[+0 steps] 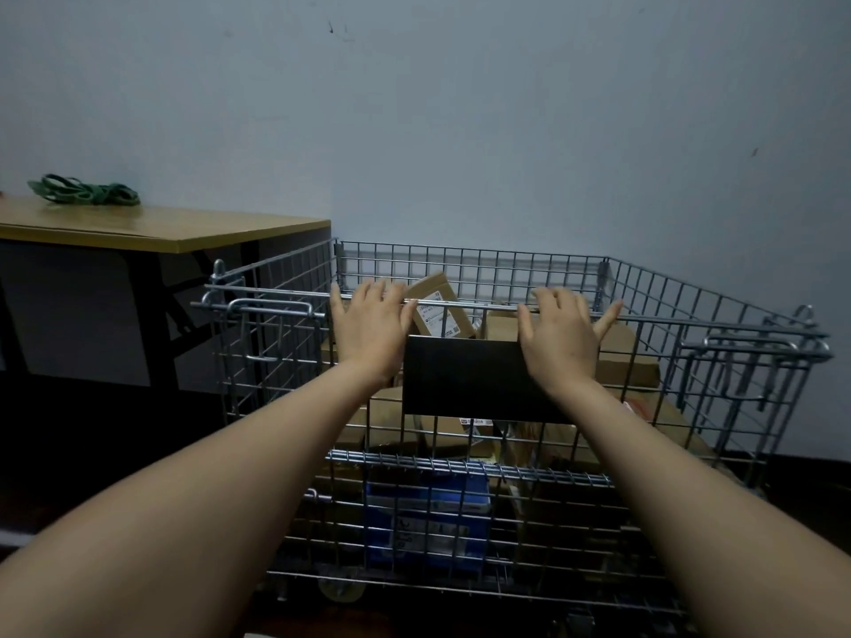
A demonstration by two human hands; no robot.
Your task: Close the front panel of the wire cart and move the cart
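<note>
A grey wire cart (654, 287) stands in front of me against a wall. Its front panel (285, 375) is upright, with a black plate (460, 379) hung on its middle. My left hand (368, 324) and my right hand (562, 333) both lie on the panel's top rail (465, 307), on either side of the plate. Their fingers are spread and reach over the rail, thumbs out to the sides, not curled around it. Wire latch loops sit at the panel's left corner (271, 308) and right corner (755, 345).
Cardboard boxes (437, 310) and a blue box (428, 508) fill the cart. A wooden-topped table (161, 230) stands close on the cart's left, with a green cord (83, 193) on it. The wall (460, 131) is right behind the cart. Dark floor lies to the right.
</note>
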